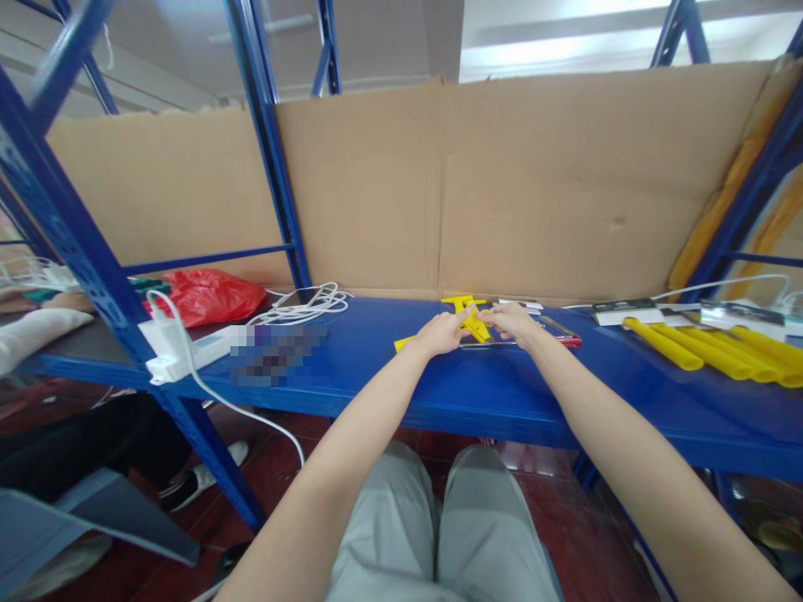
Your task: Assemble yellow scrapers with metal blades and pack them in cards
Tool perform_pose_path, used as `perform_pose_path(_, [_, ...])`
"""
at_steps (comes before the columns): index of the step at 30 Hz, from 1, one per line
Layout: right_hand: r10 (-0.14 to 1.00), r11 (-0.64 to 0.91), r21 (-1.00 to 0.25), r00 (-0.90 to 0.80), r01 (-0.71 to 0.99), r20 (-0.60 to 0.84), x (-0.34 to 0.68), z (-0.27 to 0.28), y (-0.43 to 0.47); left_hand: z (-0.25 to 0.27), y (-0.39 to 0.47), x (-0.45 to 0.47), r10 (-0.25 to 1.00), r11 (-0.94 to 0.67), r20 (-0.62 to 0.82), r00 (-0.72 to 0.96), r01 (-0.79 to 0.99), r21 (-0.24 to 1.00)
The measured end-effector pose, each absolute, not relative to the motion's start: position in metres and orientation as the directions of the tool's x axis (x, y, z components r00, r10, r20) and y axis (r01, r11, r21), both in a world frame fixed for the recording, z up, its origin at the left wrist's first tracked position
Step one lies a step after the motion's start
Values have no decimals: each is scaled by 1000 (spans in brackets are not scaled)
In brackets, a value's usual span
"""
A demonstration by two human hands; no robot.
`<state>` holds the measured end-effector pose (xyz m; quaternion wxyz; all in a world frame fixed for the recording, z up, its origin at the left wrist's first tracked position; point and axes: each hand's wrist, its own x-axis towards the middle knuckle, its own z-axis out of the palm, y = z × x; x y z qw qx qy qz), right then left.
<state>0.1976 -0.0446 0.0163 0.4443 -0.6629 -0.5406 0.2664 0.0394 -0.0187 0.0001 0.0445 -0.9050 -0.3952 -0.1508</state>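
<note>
A yellow plastic piece point(467, 309), broad at its far end and narrower toward me, is over the middle of the blue shelf point(376, 386). My left hand point(442, 332) is closed on its left side. From the right, my right hand point(509, 322) meets the same piece with thumb and fingers pinched together. The fingertips are small and partly hidden. A flat, thin thing with a red corner point(570, 341) lies under and beside my right hand. Another yellow bit point(402, 344) shows left of my left wrist.
Several yellow tubes point(703, 355) lie at the right, before black-and-white boxes point(624, 313). At the left are a white power strip point(201, 351), coiled white cables point(307, 307) and a red plastic bag point(210, 297). Cardboard point(539, 184) walls the back. Another person's leg point(94, 435) shows lower left.
</note>
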Motion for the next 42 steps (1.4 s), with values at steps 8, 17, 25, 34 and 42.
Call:
perform_pose_path(8, [946,-18,-861,286,509,149,196,15,-45,1,-20,39,701,-683,324,636,729,47])
perform_pose_path(17, [948,-13,-850,276,527,157,196,16,-44,0,-19,39,703,-677,343,622,734,57])
perform_pose_path(25, [929,39,-818,280,574,241,197,11,-39,-1,-13,39,655,-734,354,667,674,88])
perform_pose_path(34, [968,19,-906,219,423,123,205,17,-40,-2,-12,41,655,-707,408,636,706,34])
perform_pose_path(42, [996,-63,-924,86,376,-33,205,15,-43,-2,-12,39,633,-724,409,657,689,15])
